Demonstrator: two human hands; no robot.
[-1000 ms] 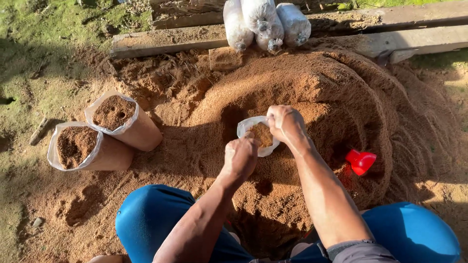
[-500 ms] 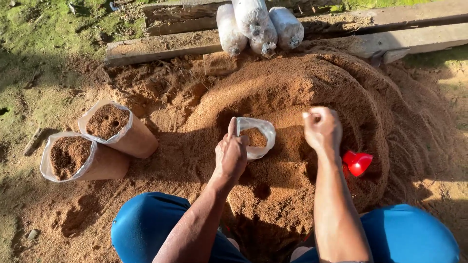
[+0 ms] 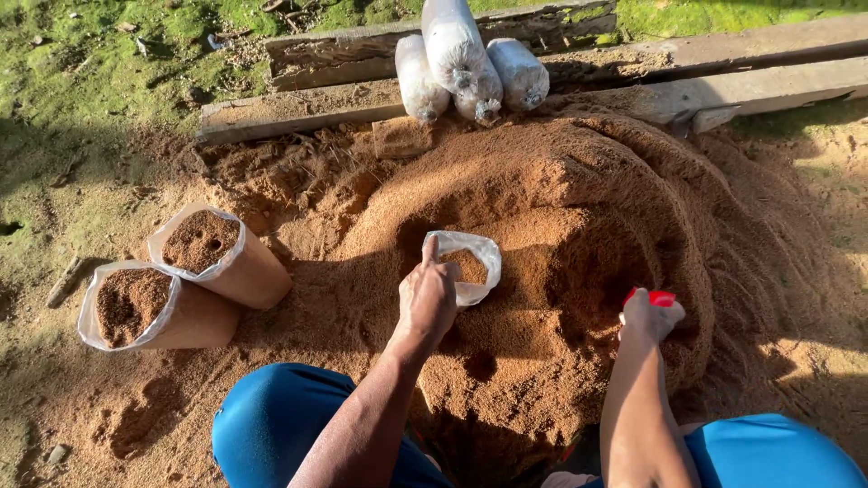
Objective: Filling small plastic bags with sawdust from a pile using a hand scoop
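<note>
The left hand (image 3: 428, 303) pinches the rim of the upright bag (image 3: 466, 264), mouth facing up; the right hand (image 3: 649, 316) closes around a red cup (image 3: 653, 297).

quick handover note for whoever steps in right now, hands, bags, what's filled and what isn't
Left hand: holds the rim of the clear bag set upright in the sawdust pile; the bag is only part full.
Right hand: closed on the red scoop at the pile's right side.
Done: two filled open bags lie on the ground to the left; three tied white bags lean on the planks behind the pile.
Left: the held bag needs more sawdust; the two open bags are not tied.
</note>
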